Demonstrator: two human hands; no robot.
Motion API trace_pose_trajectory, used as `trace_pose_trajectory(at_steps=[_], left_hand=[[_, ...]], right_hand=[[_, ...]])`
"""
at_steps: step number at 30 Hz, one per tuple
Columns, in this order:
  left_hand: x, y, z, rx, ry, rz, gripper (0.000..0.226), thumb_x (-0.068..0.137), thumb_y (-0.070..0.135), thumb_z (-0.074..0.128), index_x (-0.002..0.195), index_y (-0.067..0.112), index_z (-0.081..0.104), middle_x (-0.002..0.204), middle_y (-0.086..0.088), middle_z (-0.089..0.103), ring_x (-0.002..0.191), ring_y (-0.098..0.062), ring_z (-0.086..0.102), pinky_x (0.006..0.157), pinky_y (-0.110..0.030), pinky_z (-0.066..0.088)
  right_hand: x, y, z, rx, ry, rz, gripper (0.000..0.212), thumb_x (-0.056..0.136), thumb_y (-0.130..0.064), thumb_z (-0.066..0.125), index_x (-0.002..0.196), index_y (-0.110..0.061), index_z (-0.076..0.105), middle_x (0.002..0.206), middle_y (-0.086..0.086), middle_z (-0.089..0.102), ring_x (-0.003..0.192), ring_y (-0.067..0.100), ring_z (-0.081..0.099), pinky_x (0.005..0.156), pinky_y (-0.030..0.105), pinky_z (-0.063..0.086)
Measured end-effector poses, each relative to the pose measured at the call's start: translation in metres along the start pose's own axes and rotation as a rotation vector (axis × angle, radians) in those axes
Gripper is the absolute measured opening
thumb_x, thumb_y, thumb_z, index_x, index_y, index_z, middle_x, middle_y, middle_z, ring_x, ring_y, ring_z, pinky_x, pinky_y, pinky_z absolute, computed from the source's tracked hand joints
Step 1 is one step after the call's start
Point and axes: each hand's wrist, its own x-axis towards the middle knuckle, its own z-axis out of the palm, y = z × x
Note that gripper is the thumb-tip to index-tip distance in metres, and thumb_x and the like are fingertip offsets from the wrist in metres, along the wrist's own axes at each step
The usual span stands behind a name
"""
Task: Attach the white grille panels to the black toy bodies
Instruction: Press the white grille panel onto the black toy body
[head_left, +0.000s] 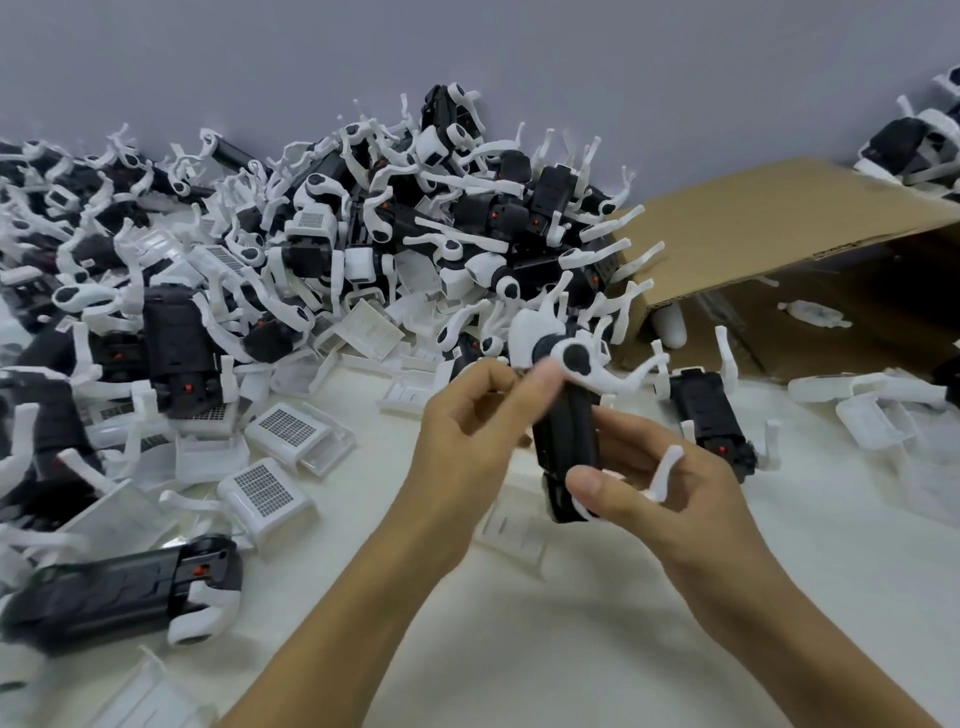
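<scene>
White cloth covers the table (571, 649), and a grey wall (467, 52) stands behind it. I see a big pile of black and white toys (363, 218) heaped against the wall, from the left edge to the middle. A brown cardboard box (779, 228) lies tipped on its side at the right, with its open mouth facing the table.

My two hands hold one black toy body (566, 431) up over the middle of the table. It stands nearly upright, with its white legs sticking out at the top and bottom. My left hand (467, 431) pinches the top end with curled fingers. My right hand (670, 488) is wrapped around the lower part, thumb in front.

White grille panels (270, 493) lie loose on the cloth to the left of my hands, some with the dark mesh side up. Another panel (514, 530) lies flat just under my hands. One more black body (711, 421) lies just right of my hands, and a big one (124, 587) lies near the left edge.

Bare cloth shows near me, along the bottom, between and beside my arms.
</scene>
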Motion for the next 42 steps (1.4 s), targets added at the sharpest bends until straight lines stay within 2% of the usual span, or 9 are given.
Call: trace_pose_trajectory(at_steps=[3, 9, 12, 15, 23, 26, 31, 37, 42], left_hand=[[0.01, 0.001, -0.026, 0.4, 0.138, 0.15, 0.039, 0.084, 0.058, 0.055, 0.07, 0.024, 0.066, 0.078, 0.006, 0.066, 0.082, -0.01, 0.06, 0.075, -0.018, 0.043], [0.021, 0.005, -0.065, 0.997, 0.55, -0.002, 0.042, 0.089, 0.049, 0.036, 0.092, 0.018, 0.064, 0.105, -0.004, 0.063, 0.107, -0.027, 0.046, 0.098, -0.047, 0.035], [0.02, -0.002, -0.079, 1.402, 0.33, -0.382, 0.042, 0.094, 0.036, 0.052, 0.132, 0.019, 0.057, 0.139, -0.013, 0.053, 0.133, -0.035, 0.038, 0.114, -0.048, 0.023], [0.018, -0.01, -0.081, 1.53, 0.181, -0.424, 0.054, 0.091, 0.016, 0.055, 0.143, 0.025, 0.049, 0.141, -0.014, 0.052, 0.136, -0.037, 0.034, 0.113, -0.046, 0.024], [0.021, -0.008, -0.084, 1.073, 0.488, -0.152, 0.058, 0.083, 0.03, 0.081, 0.134, 0.016, 0.057, 0.127, -0.015, 0.061, 0.11, -0.035, 0.06, 0.097, -0.053, 0.049], [0.024, -0.008, -0.082, 1.168, 0.392, -0.285, 0.059, 0.076, 0.045, 0.084, 0.118, 0.008, 0.067, 0.119, -0.015, 0.062, 0.101, -0.031, 0.057, 0.086, -0.041, 0.048], [0.024, -0.013, -0.082, 1.221, 0.303, -0.259, 0.03, 0.091, 0.018, 0.067, 0.114, 0.0, 0.068, 0.097, -0.014, 0.065, 0.079, -0.028, 0.055, 0.057, -0.026, 0.04], [0.021, -0.006, -0.073, 0.889, 0.456, 0.166, 0.044, 0.074, 0.043, 0.084, 0.108, 0.02, 0.07, 0.093, 0.001, 0.063, 0.09, -0.019, 0.06, 0.083, -0.036, 0.052], [0.013, 0.001, -0.042, 0.212, 0.179, 0.352, 0.025, 0.087, 0.046, 0.074, 0.103, 0.029, 0.066, 0.095, 0.005, 0.072, 0.087, -0.012, 0.069, 0.075, -0.022, 0.056]], right_hand=[[0.001, 0.003, -0.003, -0.016, 0.021, 0.023, 0.06, 0.058, -0.05, 0.081, 0.116, -0.037, 0.071, 0.103, -0.009, 0.078, 0.094, 0.01, 0.075, 0.074, 0.016, 0.056], [0.001, 0.002, -0.002, 0.074, 0.031, 0.036, 0.05, 0.06, -0.045, 0.081, 0.108, -0.042, 0.07, 0.101, -0.004, 0.078, 0.09, 0.014, 0.075, 0.069, 0.014, 0.055], [0.003, 0.0, -0.008, 0.138, 0.083, 0.051, 0.047, 0.058, -0.046, 0.081, 0.104, -0.042, 0.071, 0.105, -0.001, 0.078, 0.097, 0.016, 0.074, 0.075, 0.025, 0.056], [0.006, 0.002, -0.012, 0.158, 0.125, 0.078, 0.05, 0.056, -0.05, 0.081, 0.104, -0.041, 0.072, 0.107, 0.001, 0.077, 0.1, 0.019, 0.073, 0.088, 0.034, 0.049], [0.007, 0.002, -0.014, 0.185, 0.142, 0.122, 0.046, 0.056, -0.051, 0.081, 0.1, -0.042, 0.073, 0.102, -0.002, 0.078, 0.092, 0.015, 0.074, 0.089, 0.038, 0.048], [0.009, 0.003, -0.015, 0.22, 0.177, 0.138, 0.052, 0.055, -0.05, 0.082, 0.103, -0.033, 0.074, 0.098, -0.001, 0.077, 0.087, 0.014, 0.073, 0.086, 0.038, 0.049], [0.01, 0.002, -0.016, 0.234, 0.194, 0.16, 0.058, 0.063, -0.04, 0.082, 0.116, -0.019, 0.069, 0.101, 0.003, 0.077, 0.088, 0.016, 0.072, 0.084, 0.038, 0.049], [0.01, 0.002, -0.018, 0.283, 0.181, 0.164, 0.052, 0.07, -0.035, 0.075, 0.119, -0.02, 0.068, 0.105, 0.004, 0.077, 0.088, 0.015, 0.072, 0.079, 0.031, 0.051], [0.011, 0.002, -0.019, 0.373, 0.109, 0.207, 0.058, 0.074, -0.033, 0.074, 0.131, -0.027, 0.066, 0.119, 0.003, 0.075, 0.104, 0.017, 0.072, 0.081, 0.028, 0.054]])
